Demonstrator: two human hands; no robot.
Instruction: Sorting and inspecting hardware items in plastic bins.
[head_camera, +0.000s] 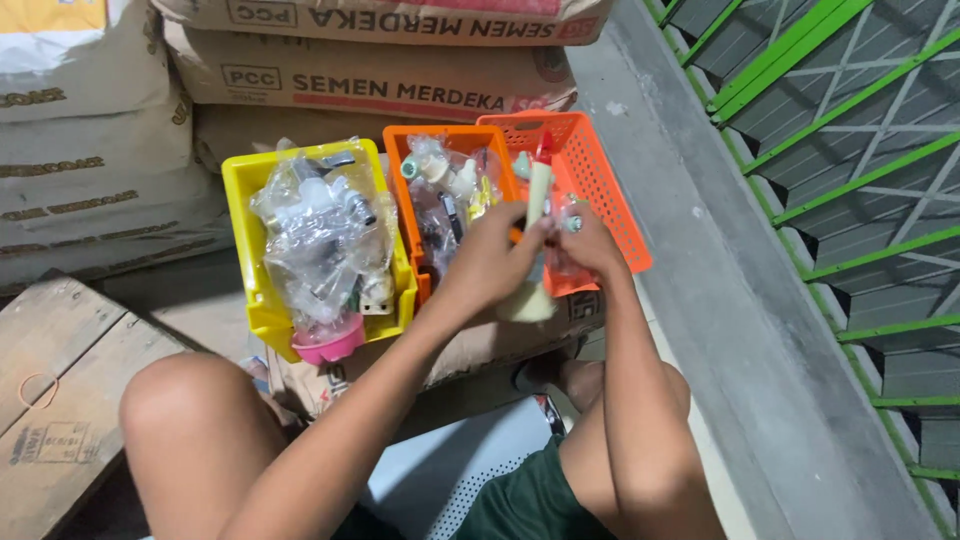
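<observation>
Left hand (487, 262) and right hand (588, 243) meet above the near edge of the baskets, both closed on one cream-coloured plastic tube (537, 205). The left hand's fingers wrap the tube's lower section; the right hand grips it from the right at about the same height, and a small round fitting (573, 224) shows at its fingertips. Whether that fitting is joined to the tube cannot be determined.

Tube orientation: long axis near-to-far, almost upright in the view, leaning slightly right at the far end. The far end projects beyond both hands, over the orange basket (608, 190). A wider cream part (527, 303) sits at the near end, below the hands.

Relative position: the tube lies between the two hands, touching both. Neither hand is clearly nearer.

Surroundings: a yellow bin (248, 290) of bagged fittings stands left of the hands, with an orange bin (408, 190) between it and the basket. Stacked paper sacks (380, 85) lie beyond.
</observation>
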